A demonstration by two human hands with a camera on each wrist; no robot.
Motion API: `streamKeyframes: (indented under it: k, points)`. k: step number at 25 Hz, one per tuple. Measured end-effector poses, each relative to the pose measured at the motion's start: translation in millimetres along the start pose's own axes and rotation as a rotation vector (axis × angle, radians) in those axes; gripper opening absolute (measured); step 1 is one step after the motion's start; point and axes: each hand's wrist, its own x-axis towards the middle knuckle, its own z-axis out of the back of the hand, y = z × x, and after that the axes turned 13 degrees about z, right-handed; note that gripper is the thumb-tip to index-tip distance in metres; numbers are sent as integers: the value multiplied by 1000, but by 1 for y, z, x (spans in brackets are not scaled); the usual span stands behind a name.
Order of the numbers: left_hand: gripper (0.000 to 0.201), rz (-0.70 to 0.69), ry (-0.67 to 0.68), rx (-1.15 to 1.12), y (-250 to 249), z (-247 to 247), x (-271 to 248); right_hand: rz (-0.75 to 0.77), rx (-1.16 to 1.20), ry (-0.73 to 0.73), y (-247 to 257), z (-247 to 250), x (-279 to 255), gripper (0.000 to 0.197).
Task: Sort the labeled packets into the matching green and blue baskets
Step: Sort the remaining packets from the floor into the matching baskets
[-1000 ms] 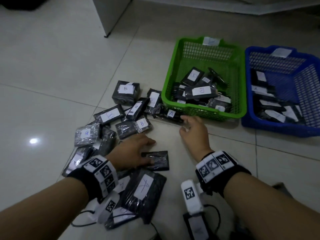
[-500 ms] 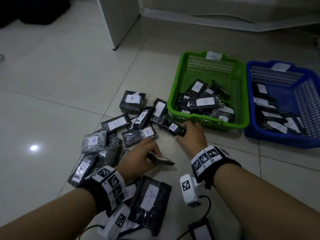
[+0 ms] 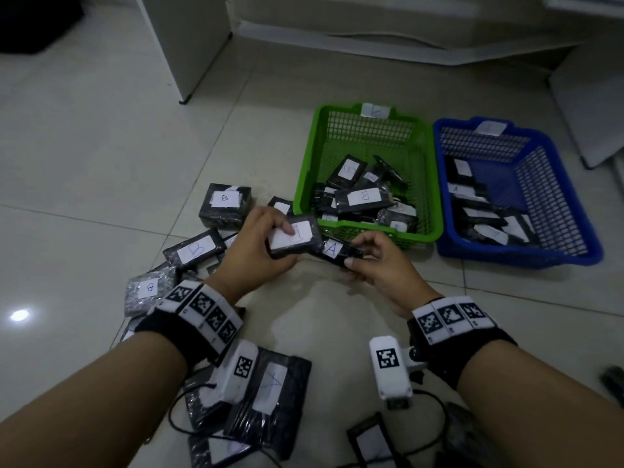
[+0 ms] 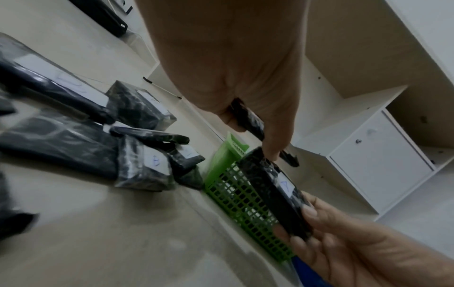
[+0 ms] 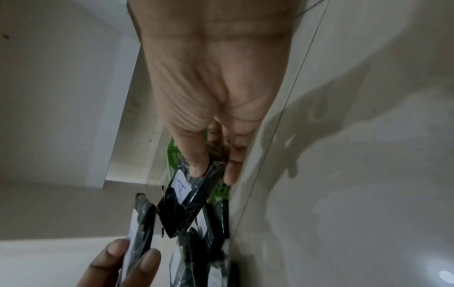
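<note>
While both hands hovered just in front of the baskets, each held one packet off the floor: the left hand (image 3: 256, 251) gripped a black plastic-wrapped rectangular packet with a white paper label (image 3: 293, 239), thumb pressed on the label face and fingers curled under the near edge – the letter was half covered by the thumb and could not be read for sure. The right hand (image 3: 378, 265) pinched the end of a slimmer black wrapped packet marked A (image 3: 337, 251) between thumb and curled fingers; the right wrist view showed the same pinch at one short end. The two packets touched or overlapped at their inner ends. Judging by the crinkly shiny film, the wrap looked slippery and a bit loose, contents fairly stiff and light – one-hand carry seemed fine. Best hold was probably across the long edges, not on the film alone or the paper label, which might slide or peel. The green slotted plastic basket (image 3: 418, 231) held packets showing B labels, the blue slotted plastic basket (image 3: 574, 255) beside it held others, one reading A, so the A packet probably belonged in blue. More labelled packets lay piled on the pale tiled floor (image 3: 84, 163) at left, several marked B.
</note>
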Motion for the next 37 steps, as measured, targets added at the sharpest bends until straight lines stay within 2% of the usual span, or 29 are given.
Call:
streamKeyframes:
  k: [3,5,8,14,17,20,23,26,30,31,33,35,37]
  points:
    - [63,52,44,-179,-20,-12,11,40,86,-75,10,21,0,27]
    - [73,59,67,-218,-32,-22,18,60,87,-130,16,34,-1,27]
    - [69,-4,49,-142,-48,-36,28,76,41,-177,26,55,1,26]
    - [66,44,120,-195,-100,-46,56,-6,-109,-147,68,102,11,22]
    - [60,127,208,-247,-127,-49,81,-52,-183,-118,91,125,18,23]
    - [58,250,273,-300,-152,-60,109,-59,-165,-159,104,153,22,23]
    - [56,327,304,-240,-155,-87,124,-63,-82,-275,91,183,20,20]
    - [54,421,253,-150,-138,-121,117,-64,-18,-403,69,213,21,21]
    - [51,398,223,104,-131,-157,107,-55,-53,-470,48,249,25,24]
    - [50,378,190,209,-131,-160,107,-40,-97,-455,45,253,27,23]
    - [45,353,95,292,-128,-169,99,0,-369,-397,38,255,31,23]
    - [37,280,-24,228,-127,-174,86,34,-672,-315,35,254,31,28]
    - [31,190,-90,182,-129,-181,70,36,-875,-216,28,255,29,38]
